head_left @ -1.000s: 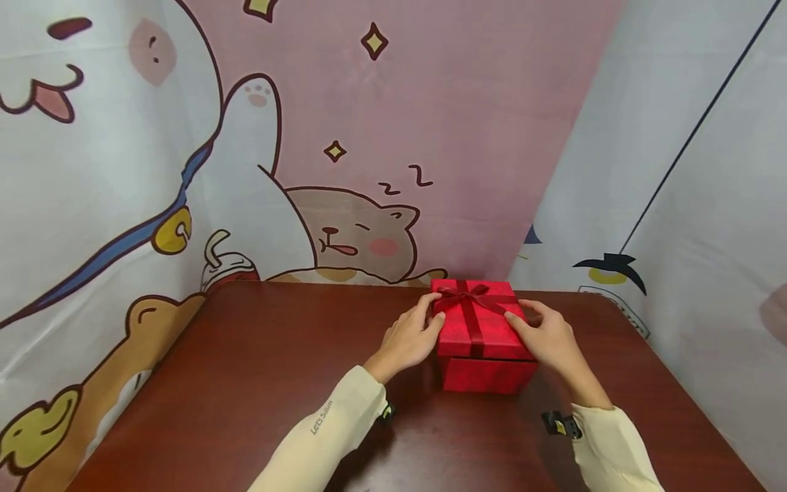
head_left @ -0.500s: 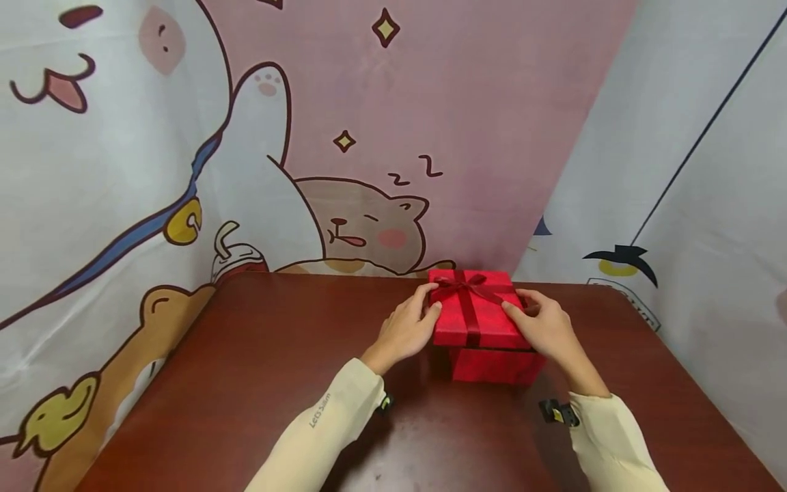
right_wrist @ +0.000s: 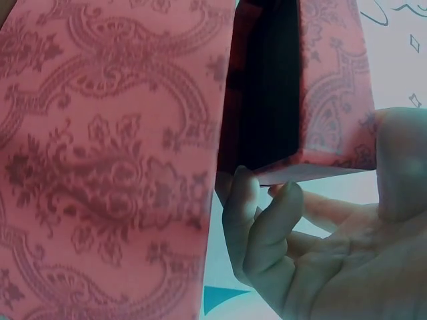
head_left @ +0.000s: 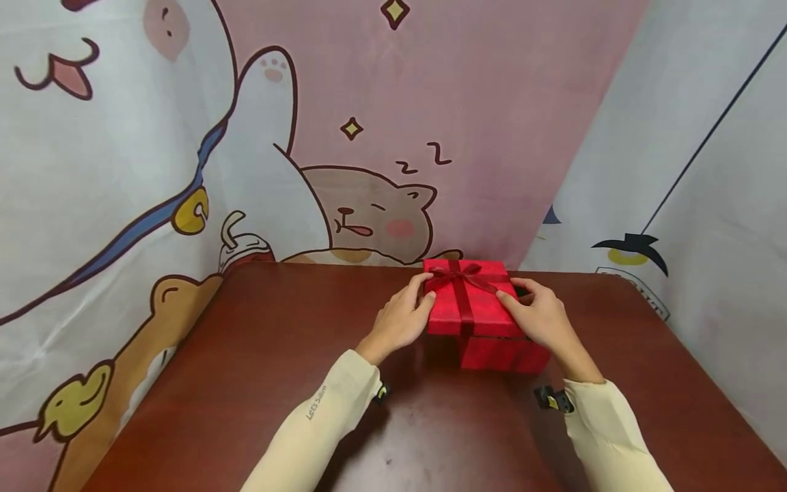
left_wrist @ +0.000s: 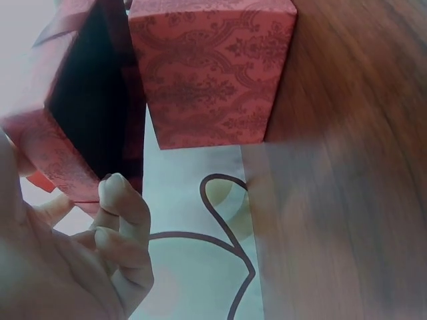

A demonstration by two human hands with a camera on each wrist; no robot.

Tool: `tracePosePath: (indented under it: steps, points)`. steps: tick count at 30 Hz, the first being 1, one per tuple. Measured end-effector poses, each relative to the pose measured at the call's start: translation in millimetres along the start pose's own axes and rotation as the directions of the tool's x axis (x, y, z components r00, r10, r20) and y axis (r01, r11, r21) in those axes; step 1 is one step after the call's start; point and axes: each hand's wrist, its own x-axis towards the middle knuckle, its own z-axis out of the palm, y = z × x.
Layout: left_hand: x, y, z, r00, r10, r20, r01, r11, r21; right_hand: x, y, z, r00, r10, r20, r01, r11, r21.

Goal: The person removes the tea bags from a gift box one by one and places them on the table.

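Note:
A red gift box lid with a dark red ribbon and bow is raised off the patterned red box, which stands on the table. The lid sits to the left of the box, overlapping it in the head view. My left hand grips the lid's left side, thumb toward the front. On the lid's right side my right hand holds on, thumb near the top edge. Both wrist views show the lid's dark underside and a gap between it and the box wall. The box's contents are hidden.
The brown wooden table extends left and toward me. A cartoon-printed cloth hangs right behind the table's back edge, with white cloth along the right side. Small dark cameras are strapped on both wrists.
The lid, first resting on the box, has been lifted and shifted left by both hands, baring more of the box's right and front. The head view has tilted down and turned slightly left.

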Motion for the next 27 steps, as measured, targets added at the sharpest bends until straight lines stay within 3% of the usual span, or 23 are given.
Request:
tracePosePath:
  steps: [27]
  points:
    - [-10.9, -41.8, -39.6, 0.998, -0.041, -0.048, 0.042, 0.999, 0.018, 11, -38, 42, 0.997, -0.017, 0.075, 0.018, 1.0, -0.015]
